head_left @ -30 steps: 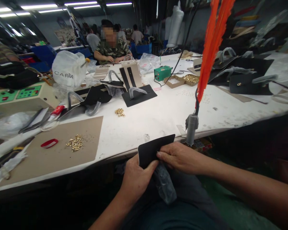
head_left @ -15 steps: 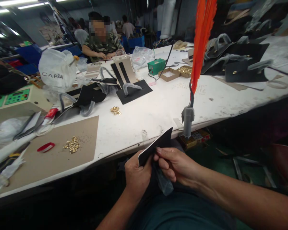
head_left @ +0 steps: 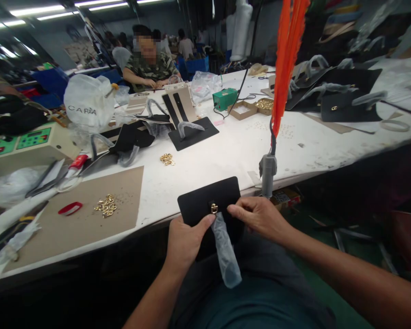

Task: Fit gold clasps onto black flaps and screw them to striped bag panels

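Observation:
A flat black bag panel is held up at the table's front edge, its broad face turned to me. Near its middle sits a small gold metal fitting, from which a handle wrapped in clear plastic hangs down toward my lap. My left hand is closed on the panel's lower left, the thumb in front beside the fitting and the fingers hidden behind. With thumb and curled fingers, my right hand pinches the panel's right edge.
Gold fittings and a red ring-shaped item lie on brown board at left. A grey tool hangs from orange strands near my right hand. Black bag pieces lie far right. A co-worker sits opposite.
The panel has turned from nearly edge-on to face me, bringing the gold fitting into view. My right hand has shifted from the panel's middle to its right edge; my left thumb now lies in front.

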Motion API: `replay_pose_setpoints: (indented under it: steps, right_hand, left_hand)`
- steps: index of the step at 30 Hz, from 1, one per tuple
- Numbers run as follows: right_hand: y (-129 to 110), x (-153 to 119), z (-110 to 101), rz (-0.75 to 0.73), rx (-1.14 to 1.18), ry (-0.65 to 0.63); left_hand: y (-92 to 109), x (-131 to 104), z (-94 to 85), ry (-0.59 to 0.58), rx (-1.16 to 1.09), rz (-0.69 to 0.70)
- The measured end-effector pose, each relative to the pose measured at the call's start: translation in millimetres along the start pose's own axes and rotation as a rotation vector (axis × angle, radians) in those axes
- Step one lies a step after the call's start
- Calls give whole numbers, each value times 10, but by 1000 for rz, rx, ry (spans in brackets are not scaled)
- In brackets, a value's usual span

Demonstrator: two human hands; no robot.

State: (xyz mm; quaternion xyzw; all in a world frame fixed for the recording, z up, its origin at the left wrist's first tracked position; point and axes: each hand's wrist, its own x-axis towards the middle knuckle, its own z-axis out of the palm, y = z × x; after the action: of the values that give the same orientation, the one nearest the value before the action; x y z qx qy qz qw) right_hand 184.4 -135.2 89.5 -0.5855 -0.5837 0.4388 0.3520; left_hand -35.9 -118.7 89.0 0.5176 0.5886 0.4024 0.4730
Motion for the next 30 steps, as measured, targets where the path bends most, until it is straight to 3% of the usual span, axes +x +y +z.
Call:
replay_pose_setpoints:
  steps: [2, 4, 7, 9, 12, 14, 17, 20, 21, 23, 26, 28, 30]
  right_hand:
    - [24, -19, -50, -55, -88, 234]
    - [69, -20, -51, -64, -106, 308]
    - [134, 19, 32, 4, 21, 85]
    - [155, 72, 120, 105, 234, -35]
    - [157, 192, 236, 261, 609, -21]
    - [161, 277, 268, 338, 726, -15]
    - [197, 334, 233, 294, 530, 132]
    - [232, 237, 158, 12, 70, 452]
    - [233, 173, 147, -91, -58, 480]
    - [220, 19, 171, -248, -222, 338]
    - [233, -201, 308, -307, -340, 16]
    - [297, -253, 414, -272, -417, 39]
    - [364, -182, 500, -294, -510, 44]
  left_hand:
    - [29, 71, -52, -36, -136, -28]
    - [53, 129, -74, -80, -301, -96]
    - [107, 193, -74, -128, -483, -200]
    - [140, 209, -76, -174, -574, -230]
    - [134, 163, -99, -270, -666, -316]
    - [89, 95, -111, -327, -655, -426]
    - [7, 15, -109, -354, -610, -496]
    - [-23, 34, -105, -317, -623, -457]
    - [-17, 55, -108, -297, -626, -440]
    - [16, 81, -119, -260, -613, -393]
    - [82, -8, -137, -241, -553, -241]
    - [85, -121, -135, -244, -464, -111]
    - [37, -201, -139, -260, -402, -92]
